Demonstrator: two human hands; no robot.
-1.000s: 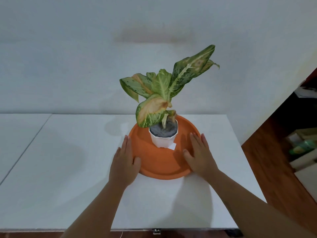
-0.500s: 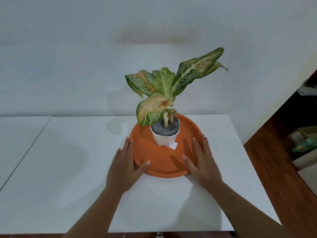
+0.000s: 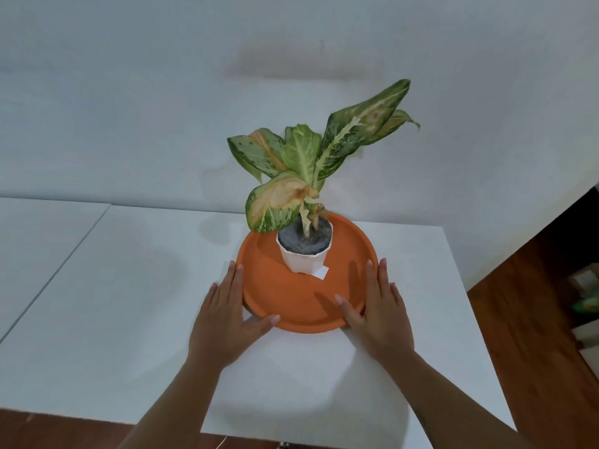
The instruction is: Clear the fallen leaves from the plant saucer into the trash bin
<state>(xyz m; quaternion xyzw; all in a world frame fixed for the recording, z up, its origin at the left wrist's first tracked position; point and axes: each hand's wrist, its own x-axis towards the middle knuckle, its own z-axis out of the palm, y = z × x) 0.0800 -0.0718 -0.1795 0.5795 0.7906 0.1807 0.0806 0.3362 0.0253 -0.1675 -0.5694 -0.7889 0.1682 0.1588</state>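
Note:
An orange round saucer (image 3: pixel 291 303) sits on the white table (image 3: pixel 129 303). A small white pot (image 3: pixel 303 262) with dark soil stands in its far half. The pot holds a plant (image 3: pixel 301 157) with green speckled leaves, one of them yellowed and drooping. My left hand (image 3: pixel 223 319) presses the saucer's left side, thumb at the near rim. My right hand (image 3: pixel 382 315) holds the right side, thumb lying inside the rim. I see no loose leaves on the saucer's bare floor. No trash bin is in view.
A small white tag (image 3: pixel 321 272) lies by the pot's foot. A second white table (image 3: pixel 39 228) adjoins on the left, with a white wall behind. The table's right edge drops to a brown wooden floor (image 3: pixel 534 319), with some items at the far right.
Both hands have stayed at the saucer's sides, and both thumbs have slid a little along the near rim. My view has lifted and tilted a little.

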